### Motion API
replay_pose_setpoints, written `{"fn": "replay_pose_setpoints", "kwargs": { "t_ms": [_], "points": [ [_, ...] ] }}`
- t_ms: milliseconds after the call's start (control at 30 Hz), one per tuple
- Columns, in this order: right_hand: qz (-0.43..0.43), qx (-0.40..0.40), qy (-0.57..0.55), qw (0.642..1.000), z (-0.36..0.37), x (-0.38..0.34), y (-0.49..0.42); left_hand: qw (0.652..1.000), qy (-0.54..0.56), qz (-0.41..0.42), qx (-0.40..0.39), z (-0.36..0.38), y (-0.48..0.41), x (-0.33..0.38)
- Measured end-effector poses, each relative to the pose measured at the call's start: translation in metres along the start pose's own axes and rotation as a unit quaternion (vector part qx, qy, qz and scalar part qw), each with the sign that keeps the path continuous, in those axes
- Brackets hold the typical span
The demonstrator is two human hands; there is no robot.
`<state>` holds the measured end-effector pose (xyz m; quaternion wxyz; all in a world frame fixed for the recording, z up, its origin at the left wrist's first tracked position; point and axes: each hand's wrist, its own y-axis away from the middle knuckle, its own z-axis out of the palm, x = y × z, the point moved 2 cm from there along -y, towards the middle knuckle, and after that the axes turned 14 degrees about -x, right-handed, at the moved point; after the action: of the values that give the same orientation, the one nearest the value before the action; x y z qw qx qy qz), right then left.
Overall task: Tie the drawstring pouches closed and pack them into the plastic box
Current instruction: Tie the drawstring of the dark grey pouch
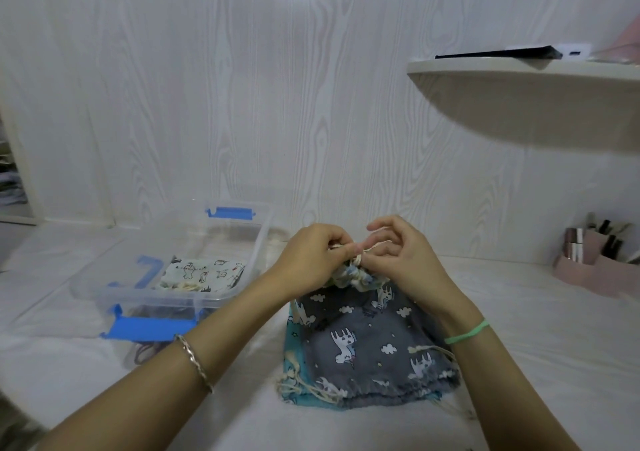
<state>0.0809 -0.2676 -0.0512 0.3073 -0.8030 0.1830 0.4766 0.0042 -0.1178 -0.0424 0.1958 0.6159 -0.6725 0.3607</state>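
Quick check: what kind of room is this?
Probably a home bedroom or dressing corner: a white wood-grain wall, a rounded wall shelf, and a pink organizer holding what look like cosmetics.

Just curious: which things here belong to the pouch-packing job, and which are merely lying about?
Job: light pouch being tied, grey unicorn pouch, teal pouch, plastic box, white pouch inside it.
Lying about: wall shelf, pink organiser, dark bands beside box.
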Motion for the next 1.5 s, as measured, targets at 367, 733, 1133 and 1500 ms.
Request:
{"fn": "replay_pose_setpoints", "kwargs": {
  "t_ms": [367, 733, 1133, 1500],
  "points": [
    [-0.067, -0.002, 0.074, 0.995, 0.006, -0.012, -0.006, 0.963, 0.221, -0.111, -0.103, 0.005, -0.003, 0.007],
    [-0.129, 0.016, 0.215, 0.968, 0.007, -0.011, -0.002, 0.929, 0.305, -0.194, -0.075, -0.001, -0.011, 0.0],
    [-0.08, 0.087, 0.086, 0.989, 0.021, -0.019, -0.007, 0.961, 0.236, -0.139, -0.038, -0.001, -0.008, 0.01],
    [0.14, 0.069, -0.56, 0.814, 0.001, -0.013, -0.022, 0.966, 0.222, -0.129, 0.022, -0.003, -0.004, 0.004]
  ]
}}
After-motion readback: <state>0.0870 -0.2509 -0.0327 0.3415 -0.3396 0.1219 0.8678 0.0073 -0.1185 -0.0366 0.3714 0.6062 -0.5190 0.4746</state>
